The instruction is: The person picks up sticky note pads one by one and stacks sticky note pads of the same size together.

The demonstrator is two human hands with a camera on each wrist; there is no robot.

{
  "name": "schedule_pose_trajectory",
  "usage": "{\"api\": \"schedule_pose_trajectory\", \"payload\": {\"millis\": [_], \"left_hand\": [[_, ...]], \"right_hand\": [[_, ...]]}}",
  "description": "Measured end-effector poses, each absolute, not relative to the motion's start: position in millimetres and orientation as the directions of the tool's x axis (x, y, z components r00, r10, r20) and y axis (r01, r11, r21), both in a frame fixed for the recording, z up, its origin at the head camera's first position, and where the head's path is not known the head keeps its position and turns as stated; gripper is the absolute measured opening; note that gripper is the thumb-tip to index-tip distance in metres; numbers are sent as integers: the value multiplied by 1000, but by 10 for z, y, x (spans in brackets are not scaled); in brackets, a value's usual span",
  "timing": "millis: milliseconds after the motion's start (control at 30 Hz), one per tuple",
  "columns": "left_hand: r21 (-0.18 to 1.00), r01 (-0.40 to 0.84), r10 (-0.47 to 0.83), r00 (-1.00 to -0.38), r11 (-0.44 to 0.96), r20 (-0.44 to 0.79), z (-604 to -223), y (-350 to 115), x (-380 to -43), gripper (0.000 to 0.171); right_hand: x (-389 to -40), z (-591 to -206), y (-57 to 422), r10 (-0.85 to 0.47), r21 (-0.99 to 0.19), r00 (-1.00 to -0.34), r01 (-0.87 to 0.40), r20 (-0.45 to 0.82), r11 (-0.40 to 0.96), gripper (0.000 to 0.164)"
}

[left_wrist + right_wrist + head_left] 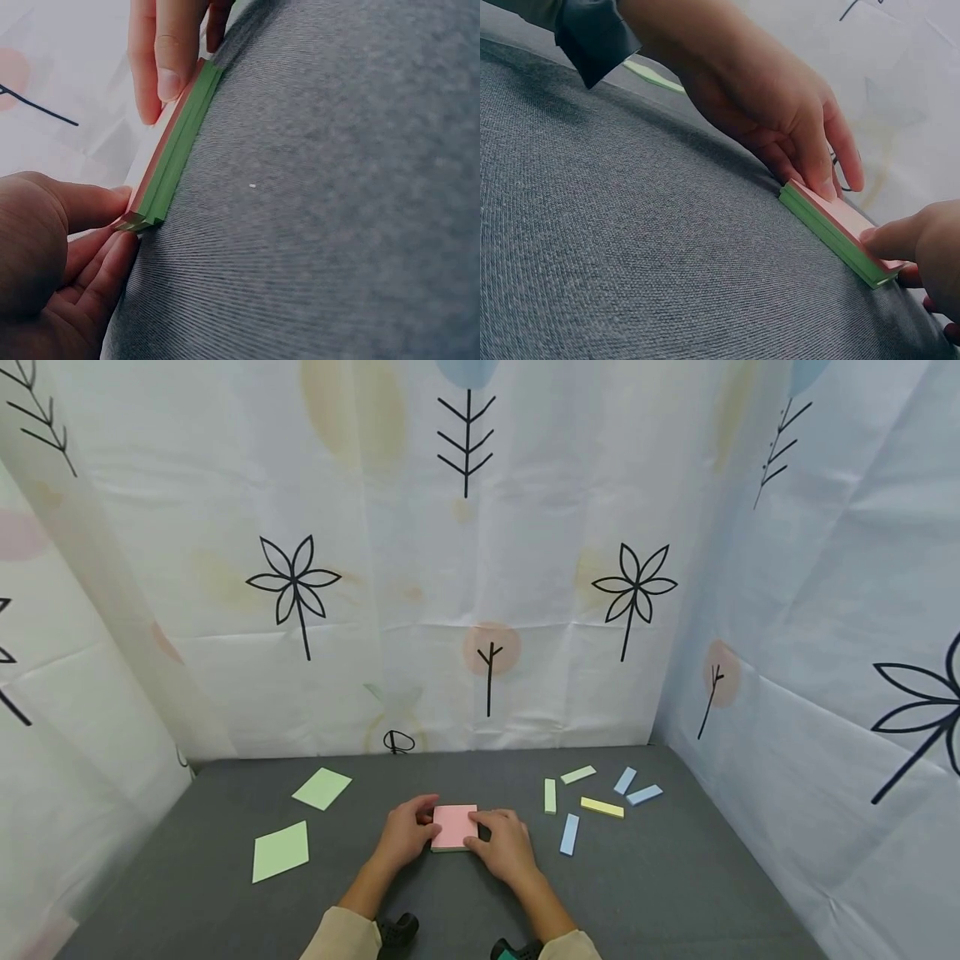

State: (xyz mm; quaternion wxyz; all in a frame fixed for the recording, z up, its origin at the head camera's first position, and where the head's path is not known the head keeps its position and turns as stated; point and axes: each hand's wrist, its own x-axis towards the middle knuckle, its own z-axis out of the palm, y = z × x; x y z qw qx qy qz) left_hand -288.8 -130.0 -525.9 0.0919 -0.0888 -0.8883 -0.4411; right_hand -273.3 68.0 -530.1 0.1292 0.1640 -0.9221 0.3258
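A square stack of sticky notes (454,825) lies on the grey table between the two hands, pink on top with green layers beneath. My left hand (406,833) holds its left side, thumb at the near corner. On the opposite side my right hand (504,842) grips the stack, thumb near the front corner and index finger near the back one. In the left wrist view the green layers (169,161) show a small step between them along the near edge. The right wrist view shows the pink top (844,214) partly covered by both hands' fingertips.
Two light green square sheets (281,852) lie on the left of the grey table (645,893). Several narrow strips are scattered to the right, among them a yellow strip (602,807) and a blue strip (569,835). Patterned white curtains (420,568) enclose the back and sides.
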Motion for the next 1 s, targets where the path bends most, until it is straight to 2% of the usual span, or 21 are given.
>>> {"api": "schedule_pose_trajectory", "payload": {"millis": [133,333,700,833,1000], "left_hand": [[757,273,95,-958,594,270,-5259,-1311,-2864,48],[747,260,67,-958,612,278,-5275,-1365,-2874,52],[678,261,25,-941,687,337,-5202,-1743,-2947,38],[611,262,25,-930,747,367,-5197,-1933,-2985,38],[458,315,109,-900,831,421,-5187,-2148,-3015,45]], "right_hand": [[-2733,-5287,672,-214,-559,-911,-389,353,733,39],[-2731,-5300,669,-209,-559,-914,-382,348,736,40],[-2720,-5285,675,-194,-571,-914,-377,357,729,40],[-2718,-5285,679,-196,-582,-917,-375,348,722,40],[-2720,-5308,679,-197,-589,-920,-370,338,719,40]]}}
